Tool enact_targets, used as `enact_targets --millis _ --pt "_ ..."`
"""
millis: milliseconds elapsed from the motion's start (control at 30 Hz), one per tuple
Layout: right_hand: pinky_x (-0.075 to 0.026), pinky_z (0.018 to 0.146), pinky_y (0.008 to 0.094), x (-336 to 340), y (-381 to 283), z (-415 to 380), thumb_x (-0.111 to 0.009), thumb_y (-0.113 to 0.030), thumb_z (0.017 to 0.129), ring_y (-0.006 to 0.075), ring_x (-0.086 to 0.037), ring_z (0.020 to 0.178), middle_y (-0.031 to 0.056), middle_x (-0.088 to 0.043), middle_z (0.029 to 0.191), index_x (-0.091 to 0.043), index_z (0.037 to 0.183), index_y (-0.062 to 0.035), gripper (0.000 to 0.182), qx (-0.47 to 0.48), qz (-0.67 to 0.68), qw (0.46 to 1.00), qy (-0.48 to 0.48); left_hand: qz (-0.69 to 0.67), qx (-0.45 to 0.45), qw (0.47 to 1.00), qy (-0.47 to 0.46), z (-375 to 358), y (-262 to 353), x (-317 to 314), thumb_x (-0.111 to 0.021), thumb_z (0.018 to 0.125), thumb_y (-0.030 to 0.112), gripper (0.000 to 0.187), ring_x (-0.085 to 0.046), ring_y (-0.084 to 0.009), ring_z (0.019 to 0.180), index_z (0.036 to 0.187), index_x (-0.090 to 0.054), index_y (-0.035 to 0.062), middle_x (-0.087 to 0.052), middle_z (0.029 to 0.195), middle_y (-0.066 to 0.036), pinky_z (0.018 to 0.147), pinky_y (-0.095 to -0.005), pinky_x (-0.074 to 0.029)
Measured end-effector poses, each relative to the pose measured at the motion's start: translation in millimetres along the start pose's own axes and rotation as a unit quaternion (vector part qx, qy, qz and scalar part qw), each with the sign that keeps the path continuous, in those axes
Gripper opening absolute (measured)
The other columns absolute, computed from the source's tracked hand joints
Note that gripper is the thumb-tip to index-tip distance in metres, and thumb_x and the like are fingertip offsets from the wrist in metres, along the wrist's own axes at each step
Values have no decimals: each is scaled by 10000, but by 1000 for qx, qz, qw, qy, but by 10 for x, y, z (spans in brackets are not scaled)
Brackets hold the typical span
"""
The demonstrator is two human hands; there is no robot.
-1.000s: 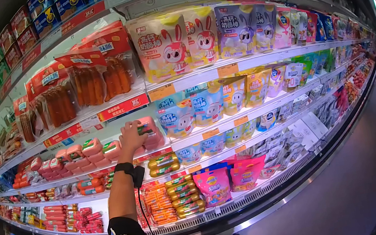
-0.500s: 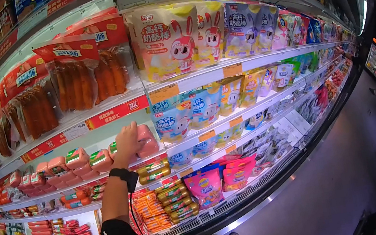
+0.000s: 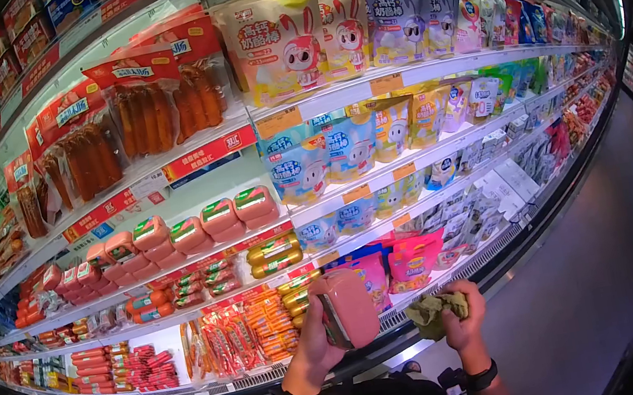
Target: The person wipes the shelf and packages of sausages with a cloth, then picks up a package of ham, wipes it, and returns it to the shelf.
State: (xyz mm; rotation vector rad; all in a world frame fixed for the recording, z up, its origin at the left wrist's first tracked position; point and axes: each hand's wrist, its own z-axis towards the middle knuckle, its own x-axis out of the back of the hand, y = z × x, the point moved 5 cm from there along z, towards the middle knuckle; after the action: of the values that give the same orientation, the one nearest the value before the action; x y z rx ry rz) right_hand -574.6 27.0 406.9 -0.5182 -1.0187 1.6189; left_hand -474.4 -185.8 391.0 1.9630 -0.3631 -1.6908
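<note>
Open aisle floor [image 3: 602,300] beside shelf edge [image 3: 466,290]

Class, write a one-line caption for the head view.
Left hand holds pink meat pack, right hand grips green cloth.

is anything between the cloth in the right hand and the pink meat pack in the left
Nothing visible. The left hand holds the pink meat pack up, the right hand holds the cloth beside it, with only an open gap between them.
</note>
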Motion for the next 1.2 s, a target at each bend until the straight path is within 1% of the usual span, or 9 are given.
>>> enact_targets --millis 133,200,267,433,567,867,933,1100,1200 --pt "-475 792 381 -208 -653 243 -615 -93 769 276 -571 892 212 -562 997 -475 1054 12 335 160 131 974 95 5 32 999 -18 -151 -142 -22 -510 936 499 594 -570 -184 1115 1347 -408 83 -547 1237 -74 920 -396 -496" --pt "-449 896 428 -619 -741 264 -582 -118 846 340 -557 1025 232 -516 1146 -431 1138 10 353 207 0 973 -106 91 -53 994 9 -192 -244 21 -535 944 418 529 -568 -159 1079 1331 -421 75 -554 1201 -62 891 -360 -493" --pt "-428 939 431 -838 -574 166 -542 -97 865 348 -539 1087 234 -502 1193 -432 1152 9 325 186 54 974 -120 159 -138 976 50 -308 -173 -72 -611 924 240 444 -539 -99 996 1290 -438 57 -556 1113 -39 821 -280 -468" --pt "-364 1039 465 -1075 -393 -14 -450 -117 918 370 -431 1280 228 -485 1266 -416 1186 -23 286 -29 350 918 -184 308 -167 936 39 -664 -269 45 -664 887 269 498 -531 -79 981 1270 -432 53 -547 1119 -53 770 -244 -469" --pt "-306 1082 401 -1150 -295 -330 -511 -65 881 299 -408 1300 233 -402 1408 -398 1316 31 460 -46 248 945 -209 135 -164 974 78 -706 -168 200 -672 887 272 422 -585 -113 976 1191 -485 47 -560 1112 -57 789 -266 -510" --pt "-273 1099 442 -1369 -158 -721 -651 -145 833 436 -330 1349 275 -338 1443 -401 1347 -2 589 116 45 954 -273 -49 54 997 23 -541 -706 987 -395 952 559 561 -597 -195 1082 1335 -425 151 -568 1227 -55 869 -390 -531" --pt "-292 1094 412 -1396 -1 -700 -710 -189 790 355 -358 1341 212 -348 1444 -312 1408 -28 753 4 213 966 -143 -89 87 992 -2 -484 -800 1049 -405 932 588 638 -568 -218 1135 1385 -388 140 -542 1283 -68 918 -415 -500" --pt "-353 1054 361 -1488 245 -654 -774 -157 732 204 -421 1249 100 -401 1349 -174 1463 -63 950 -232 363 887 -166 -53 113 992 -2 -333 -730 1137 -473 915 569 648 -518 -215 1182 1387 -390 132 -501 1315 -87 987 -402 -448" --pt "-384 1025 342 -1478 184 -645 -781 -74 712 187 -463 1197 82 -452 1284 -248 1416 -57 883 -261 359 868 -221 66 -65 996 13 -251 -487 904 -495 972 405 568 -521 -175 1129 1415 -351 80 -506 1279 -78 988 -334 -427"
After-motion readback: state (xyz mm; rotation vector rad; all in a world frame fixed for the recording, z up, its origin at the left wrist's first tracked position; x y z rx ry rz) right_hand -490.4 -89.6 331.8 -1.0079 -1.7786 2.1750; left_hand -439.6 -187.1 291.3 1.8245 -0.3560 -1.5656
